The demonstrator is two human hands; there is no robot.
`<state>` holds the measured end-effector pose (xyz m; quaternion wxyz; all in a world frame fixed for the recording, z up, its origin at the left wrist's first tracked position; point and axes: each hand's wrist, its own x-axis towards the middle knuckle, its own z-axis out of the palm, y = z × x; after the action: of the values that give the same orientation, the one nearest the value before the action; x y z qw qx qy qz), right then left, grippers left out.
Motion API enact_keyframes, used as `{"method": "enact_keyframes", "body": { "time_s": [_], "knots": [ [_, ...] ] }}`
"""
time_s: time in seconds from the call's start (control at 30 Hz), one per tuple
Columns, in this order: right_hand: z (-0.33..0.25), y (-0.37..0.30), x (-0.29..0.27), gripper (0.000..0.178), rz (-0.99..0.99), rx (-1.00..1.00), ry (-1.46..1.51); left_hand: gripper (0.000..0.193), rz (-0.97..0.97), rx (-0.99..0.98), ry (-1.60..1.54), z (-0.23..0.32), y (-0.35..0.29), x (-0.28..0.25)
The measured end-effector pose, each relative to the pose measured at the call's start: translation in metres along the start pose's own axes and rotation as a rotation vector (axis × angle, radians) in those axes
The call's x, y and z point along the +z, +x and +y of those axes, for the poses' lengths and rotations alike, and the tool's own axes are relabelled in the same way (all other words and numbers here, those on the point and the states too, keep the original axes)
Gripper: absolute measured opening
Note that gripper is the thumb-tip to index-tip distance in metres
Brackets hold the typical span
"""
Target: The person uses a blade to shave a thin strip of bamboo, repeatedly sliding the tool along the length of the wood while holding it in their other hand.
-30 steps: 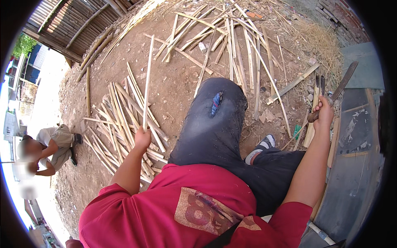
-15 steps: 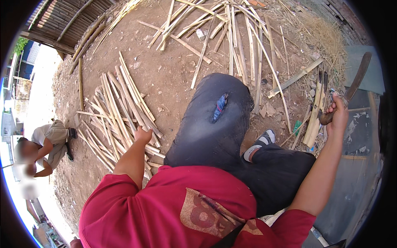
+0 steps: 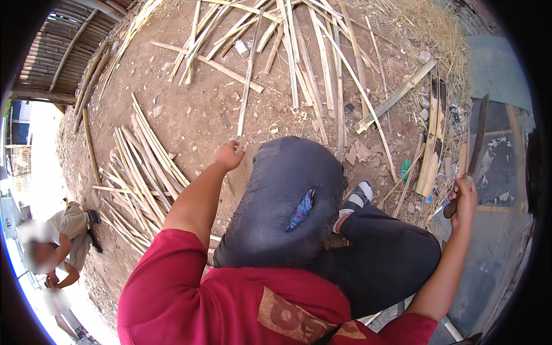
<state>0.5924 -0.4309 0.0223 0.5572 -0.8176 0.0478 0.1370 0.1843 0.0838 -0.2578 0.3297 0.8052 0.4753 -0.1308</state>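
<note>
Dozens of long pale split-bamboo strips (image 3: 141, 172) lie fanned in a loose heap on the bare brown earth (image 3: 190, 109), to the left of the person's raised knee in dark torn trousers (image 3: 282, 201); more strips are scattered across the top of the view. Such slats look light, stiff along their length and springy, with rough, splintery edges, so one would best be gripped near its end or at mid-length where it balances, flat faces between thumb and fingers.

One single thin bamboo strip (image 3: 247, 86) runs upward from just beyond the left hand (image 3: 229, 156). That hand is loosely curled, fingers bent together, its tips at or right beside the strip's near end; whether it truly pinches it I cannot tell.

Off to the right, the right hand (image 3: 463, 195) is closed tightly around the dark handle of a long narrow-bladed knife (image 3: 476, 138), blade pointing up. This tool is likely heavy and sharp, safe only by its handle.
</note>
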Motion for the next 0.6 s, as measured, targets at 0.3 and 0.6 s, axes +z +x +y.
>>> {"method": "enact_keyframes", "body": {
  "time_s": [0.3,0.6],
  "knots": [
    [-0.005,0.010,0.011,0.018,0.074,0.076,0.182,0.056,-0.125,0.244,-0.103,0.143,0.152,-0.031],
    [-0.010,0.001,0.012,0.019,0.079,0.071,0.147,0.065,-0.274,0.200,-0.420,0.291,0.210,-0.059]
  ]
}}
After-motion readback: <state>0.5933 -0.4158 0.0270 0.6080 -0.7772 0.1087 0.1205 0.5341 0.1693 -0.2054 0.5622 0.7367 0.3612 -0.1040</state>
